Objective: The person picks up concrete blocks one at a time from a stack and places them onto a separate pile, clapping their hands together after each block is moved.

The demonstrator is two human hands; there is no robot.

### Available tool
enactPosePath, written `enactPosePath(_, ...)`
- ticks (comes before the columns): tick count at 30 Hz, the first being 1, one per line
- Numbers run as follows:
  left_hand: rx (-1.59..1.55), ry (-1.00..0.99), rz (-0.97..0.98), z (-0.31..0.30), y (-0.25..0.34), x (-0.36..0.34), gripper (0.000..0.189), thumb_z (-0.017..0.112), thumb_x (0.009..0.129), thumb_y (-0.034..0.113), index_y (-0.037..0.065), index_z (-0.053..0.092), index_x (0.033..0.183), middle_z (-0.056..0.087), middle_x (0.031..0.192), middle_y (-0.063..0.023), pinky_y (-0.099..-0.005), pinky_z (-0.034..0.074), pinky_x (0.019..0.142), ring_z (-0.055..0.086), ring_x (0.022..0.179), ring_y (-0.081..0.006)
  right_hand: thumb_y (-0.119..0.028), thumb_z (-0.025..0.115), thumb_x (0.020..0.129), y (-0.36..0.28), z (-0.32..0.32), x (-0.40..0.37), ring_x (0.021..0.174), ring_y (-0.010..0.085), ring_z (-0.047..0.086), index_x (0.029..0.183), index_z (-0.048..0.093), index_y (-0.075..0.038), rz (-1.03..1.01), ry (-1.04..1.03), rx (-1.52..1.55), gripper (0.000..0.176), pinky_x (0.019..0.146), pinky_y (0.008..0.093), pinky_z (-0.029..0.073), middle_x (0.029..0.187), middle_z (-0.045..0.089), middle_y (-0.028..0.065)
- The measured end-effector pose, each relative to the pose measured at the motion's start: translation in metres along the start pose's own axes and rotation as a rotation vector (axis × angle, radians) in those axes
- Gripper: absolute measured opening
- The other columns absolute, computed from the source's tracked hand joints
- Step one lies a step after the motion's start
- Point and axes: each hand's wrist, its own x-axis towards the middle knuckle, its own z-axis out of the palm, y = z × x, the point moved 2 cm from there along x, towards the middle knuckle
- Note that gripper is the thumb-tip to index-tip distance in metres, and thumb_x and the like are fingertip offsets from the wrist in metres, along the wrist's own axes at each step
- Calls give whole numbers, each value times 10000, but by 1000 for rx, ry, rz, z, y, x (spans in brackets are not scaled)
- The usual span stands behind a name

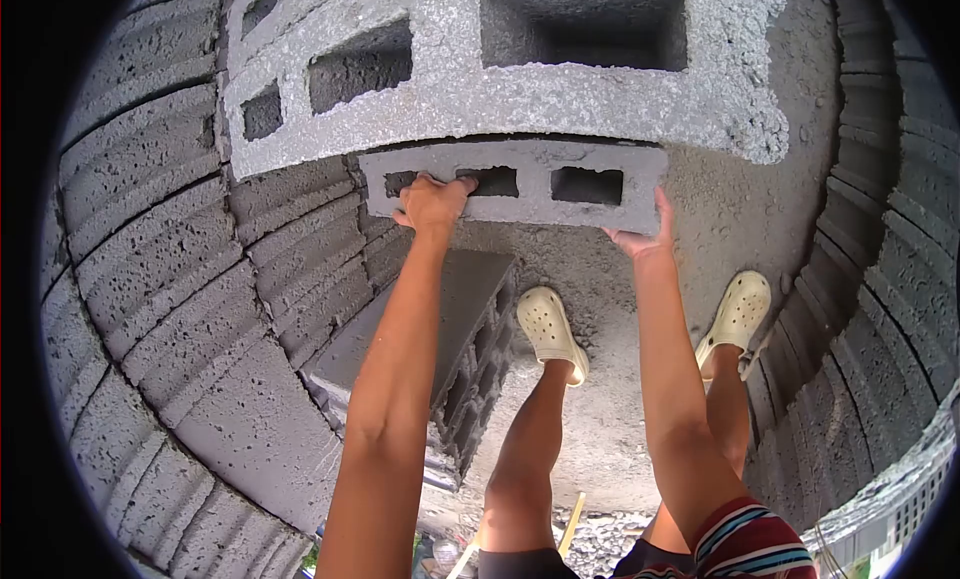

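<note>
A grey hollow concrete block [535,187] with three rectangular holes lies across both my hands, its holed face toward me. My left hand [435,201] grips its left part, fingers hooked at the left hole and the thumb at the middle one. At the right end, my right hand [648,234] holds the lower corner, thumb up along the end face and fingers underneath. Just beyond it, overlapping its top edge in this view, is a larger-looking, lighter hollow block [580,89] with big openings.
A wall of stacked blocks [150,249] curves up on my left, another [860,279] on my right. A low stack of blocks [455,289] stands by my left leg. My feet, in cream clogs [548,329], are on gritty ground [650,324] between the stacks.
</note>
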Motion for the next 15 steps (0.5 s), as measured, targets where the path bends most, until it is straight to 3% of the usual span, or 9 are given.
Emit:
enactPosePath(1, 0, 6, -5, 0, 0, 0, 575, 688, 556, 426, 16, 589, 947, 554, 1067, -166, -506, 95, 999, 391, 1137, -276, -363, 557, 748, -1, 2, 1, 1049, 294, 467, 1123, 501, -141, -16, -20, 29, 440, 851, 523, 365, 1142, 515, 67)
enactPosePath(3, 31, 228, 52, 3, -1, 0, 491, 727, 527, 376, 23, 586, 837, 624, 894, -132, -346, 352, 855, 571, 910, -256, -336, 574, 726, 0, 3, 0, 1019, 281, 485, 1093, 523, -144, -39, 2, 78, 417, 840, 500, 376, 1125, 527, 58)
enactPosePath(6, 60, 169, 104, 0, 5, 0, 486, 733, 531, 358, 19, 584, 847, 626, 881, -138, -317, 408, 804, 584, 883, -260, -331, 574, 722, 0, 1, -5, 1014, 269, 491, 1068, 539, -134, -100, 48, 135, 400, 843, 493, 378, 1097, 544, 55)
enactPosePath(9, 28, 49, 35, -2, 14, -1, 586, 703, 565, 411, 14, 578, 977, 581, 1034, -125, -424, 229, 940, 436, 1095, -265, -332, 567, 720, -2, 1, -5, 1002, 263, 501, 1044, 553, -123, -100, 53, 134, 385, 839, 479, 386, 1071, 559, 54)
enactPosePath(15, 46, 43, 92, -3, 10, 12, 493, 700, 573, 401, 24, 623, 881, 596, 1002, -121, -409, 223, 936, 454, 1070, -256, -340, 549, 726, -2, 4, 11, 957, 256, 522, 1024, 561, -107, -136, -6, 125, 379, 792, 446, 415, 1040, 571, 59)
